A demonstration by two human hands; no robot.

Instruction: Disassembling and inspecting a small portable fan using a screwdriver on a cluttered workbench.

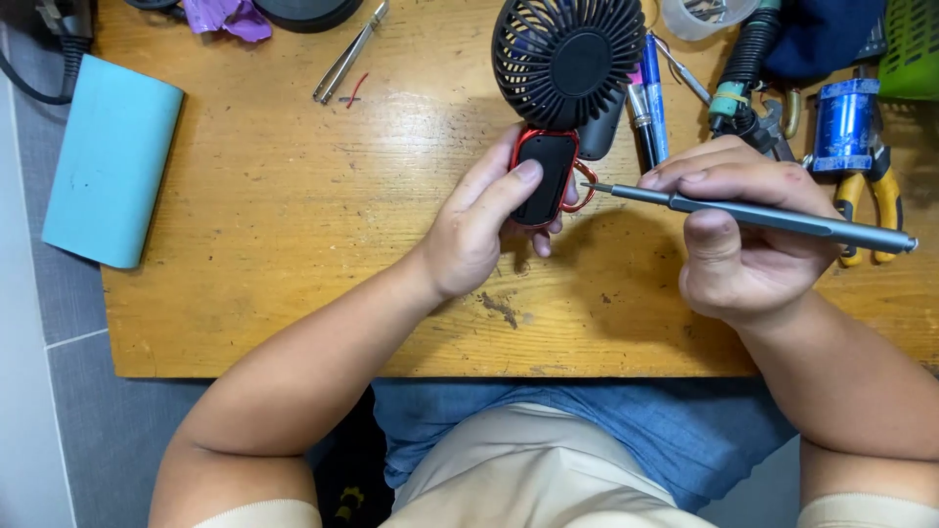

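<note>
A black fan (567, 59), tweezers (349, 54), pliers (869, 196) and a teal box (110, 161) lie about.

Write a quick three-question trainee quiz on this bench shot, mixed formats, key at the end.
1. True or false: the left hand holds the small black device with red trim.
2. Multiple choice: what does the right hand grip? A) yellow-handled pliers B) a slim grey screwdriver C) tweezers
3. Fill in: the metal tweezers lie on the wooden table, to the ___ of the black fan in the picture.

Key: 1 true. 2 B, the slim grey screwdriver, tip pointing toward the device. 3 left.
</note>
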